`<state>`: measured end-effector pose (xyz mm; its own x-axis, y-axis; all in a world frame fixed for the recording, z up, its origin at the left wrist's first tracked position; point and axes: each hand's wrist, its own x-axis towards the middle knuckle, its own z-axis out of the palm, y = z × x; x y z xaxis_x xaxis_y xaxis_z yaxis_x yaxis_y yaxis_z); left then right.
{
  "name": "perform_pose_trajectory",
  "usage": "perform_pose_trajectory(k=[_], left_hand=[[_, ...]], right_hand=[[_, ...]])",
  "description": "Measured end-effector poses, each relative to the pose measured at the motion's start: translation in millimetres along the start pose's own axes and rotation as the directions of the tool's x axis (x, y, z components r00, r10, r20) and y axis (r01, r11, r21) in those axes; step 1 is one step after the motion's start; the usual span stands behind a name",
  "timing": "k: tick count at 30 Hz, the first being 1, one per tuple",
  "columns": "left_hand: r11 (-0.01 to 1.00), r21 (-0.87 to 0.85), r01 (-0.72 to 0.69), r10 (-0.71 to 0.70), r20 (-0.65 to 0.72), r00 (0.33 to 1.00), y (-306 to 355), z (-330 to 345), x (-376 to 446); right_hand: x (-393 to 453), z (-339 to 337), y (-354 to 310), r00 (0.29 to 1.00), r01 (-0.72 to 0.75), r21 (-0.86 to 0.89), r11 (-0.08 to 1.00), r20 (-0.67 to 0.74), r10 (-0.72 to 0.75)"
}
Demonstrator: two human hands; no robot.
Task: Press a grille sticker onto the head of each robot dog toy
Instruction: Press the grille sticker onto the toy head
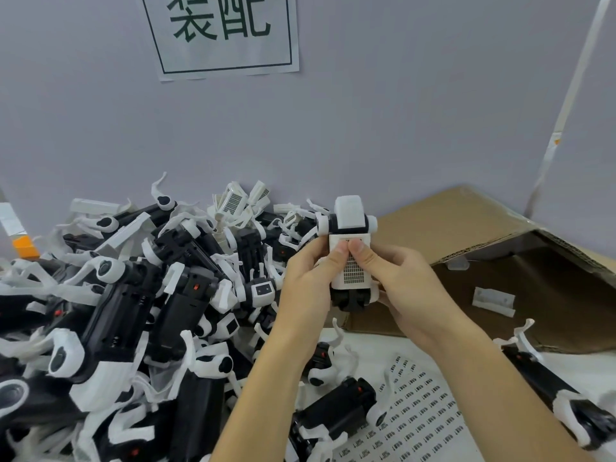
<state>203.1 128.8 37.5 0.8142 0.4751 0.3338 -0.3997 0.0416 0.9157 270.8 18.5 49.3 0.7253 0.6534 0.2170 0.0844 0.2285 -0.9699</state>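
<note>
Here both hands (308, 278) (398, 281) grip the toy (350, 228), thumbs pressing its grille sticker (352, 273).

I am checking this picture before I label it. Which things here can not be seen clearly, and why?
- Head view: top of the grille sticker, covered by both thumbs.
- Head view: body of the held robot dog toy, behind the left hand and right hand.
- Head view: print on the sticker sheet, too small to read.
- Head view: wall sign, cut off by the top edge.
</note>
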Motion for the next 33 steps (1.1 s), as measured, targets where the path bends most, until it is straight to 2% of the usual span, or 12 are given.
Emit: perform_pose_trajectory(k=[4,8,11,17,20,23,25,30,33], left_hand=[[0.995,0.043,-0.09,0.092,-0.055,0.994,0.8,4.4,-0.6],[0.993,0.084,-0.087,0.092,-0.049,0.995,1.0,5.4,-1.5],[0.996,0.035,-0.085,0.087,-0.033,0.996,3.0,7.6,-2.9],[0.974,0.165,-0.157,0.184,-0.16,0.97,-2.0,12.3,-1.0],[0.986,0.137,-0.1,0.123,-0.174,0.977,-0.9,11.5,-1.6],[0.999,0.035,-0.029,0.035,-0.17,0.985,3.8,7.4,0.2],[0.999,0.037,-0.018,0.024,-0.167,0.986,4.7,5.7,0.4],[0.996,0.08,-0.029,0.047,-0.236,0.971,4.4,14.0,-3.7],[0.997,0.055,0.048,-0.036,-0.202,0.979,6.6,13.5,-3.2]], right_hand=[[-0.6,7.8,-0.6,0.998,0.026,0.122,0.992,-0.051,-0.02],[-2.9,8.7,-3.8,0.997,0.028,0.149,0.988,-0.077,-0.017],[-3.6,9.8,-5.5,0.996,0.027,0.187,0.982,-0.093,-0.01],[-6.5,17.7,-4.3,0.988,0.056,0.242,0.969,-0.156,-0.018],[-5.0,18.1,-0.7,0.978,0.07,0.202,0.977,-0.208,-0.027],[-2.6,16.9,0.1,0.984,0.044,0.122,0.992,-0.176,-0.022],[-2.1,16.1,0.3,0.985,0.063,0.078,0.995,-0.163,-0.05],[-1.4,16.1,4.3,0.959,0.172,0.047,0.984,-0.237,-0.156],[0.2,8.7,4.0,0.982,0.106,0.028,0.994,-0.158,-0.1]])
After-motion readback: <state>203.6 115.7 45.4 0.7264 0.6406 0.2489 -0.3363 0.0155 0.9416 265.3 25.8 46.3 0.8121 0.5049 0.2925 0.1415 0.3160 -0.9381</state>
